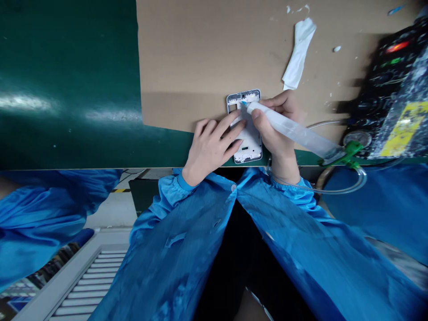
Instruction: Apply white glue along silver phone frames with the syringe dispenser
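Observation:
A white phone frame (249, 147) lies flat at the near edge of a brown cardboard sheet (187, 58). My left hand (212, 145) rests on its left side, fingers stretched out and pressing it down. My right hand (277, 129) is wrapped round a translucent dispensing syringe (294, 131). Its blue tip (243, 103) touches the frame's top end. A green fitting (347, 149) joins the syringe's back end to a clear hose (337, 189).
A crumpled white cloth (299, 53) lies on the cardboard at the back right. A dark control box (391, 89) with lit indicators and a yellow label stands at the right. The green table surface (67, 89) spreads to the left. Another person's blue sleeve (40, 209) shows at the lower left.

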The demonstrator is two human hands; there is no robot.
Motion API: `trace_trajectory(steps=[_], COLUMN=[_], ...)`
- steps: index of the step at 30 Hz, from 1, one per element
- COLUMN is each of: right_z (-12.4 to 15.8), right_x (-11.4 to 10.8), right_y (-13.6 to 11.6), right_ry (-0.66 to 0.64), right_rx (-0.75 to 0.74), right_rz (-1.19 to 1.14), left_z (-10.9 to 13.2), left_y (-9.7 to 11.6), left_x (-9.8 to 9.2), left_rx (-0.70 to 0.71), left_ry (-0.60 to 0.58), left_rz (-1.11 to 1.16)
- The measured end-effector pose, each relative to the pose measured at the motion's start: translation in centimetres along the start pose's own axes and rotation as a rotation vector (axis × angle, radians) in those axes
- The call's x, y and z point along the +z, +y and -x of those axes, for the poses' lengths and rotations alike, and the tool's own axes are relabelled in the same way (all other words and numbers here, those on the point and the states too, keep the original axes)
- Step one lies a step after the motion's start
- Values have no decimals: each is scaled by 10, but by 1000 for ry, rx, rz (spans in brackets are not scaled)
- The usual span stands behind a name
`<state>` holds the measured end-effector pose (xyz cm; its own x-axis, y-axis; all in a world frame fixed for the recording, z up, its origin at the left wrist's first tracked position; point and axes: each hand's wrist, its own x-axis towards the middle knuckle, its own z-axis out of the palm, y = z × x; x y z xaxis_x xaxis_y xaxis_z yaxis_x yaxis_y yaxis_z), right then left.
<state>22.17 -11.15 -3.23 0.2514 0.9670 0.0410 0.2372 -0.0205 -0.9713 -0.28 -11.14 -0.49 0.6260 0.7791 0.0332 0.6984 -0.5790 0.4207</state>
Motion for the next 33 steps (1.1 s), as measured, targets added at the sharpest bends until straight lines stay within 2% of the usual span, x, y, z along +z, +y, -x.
trace_trajectory(steps=[7,14,19,29,33], right_z=[1,0,0,-2,0], right_x=[-2,-1,-3,1,-1], right_y=[4,-2,-1,-7,0], right_ry=[-21,-1,-19,18,-13], right_rx=[34,-17,17,-33,43], right_rz=[25,82,114,3,19], left_z=[0,0,0,-1,0], left_y=[-1,-1,-1,-1,-2], left_x=[1,1,0,0,1], left_rx=[25,17,11,12,8], left_ry=[32,12,2,3,-6], left_rz=[-30,-3,14,27,47])
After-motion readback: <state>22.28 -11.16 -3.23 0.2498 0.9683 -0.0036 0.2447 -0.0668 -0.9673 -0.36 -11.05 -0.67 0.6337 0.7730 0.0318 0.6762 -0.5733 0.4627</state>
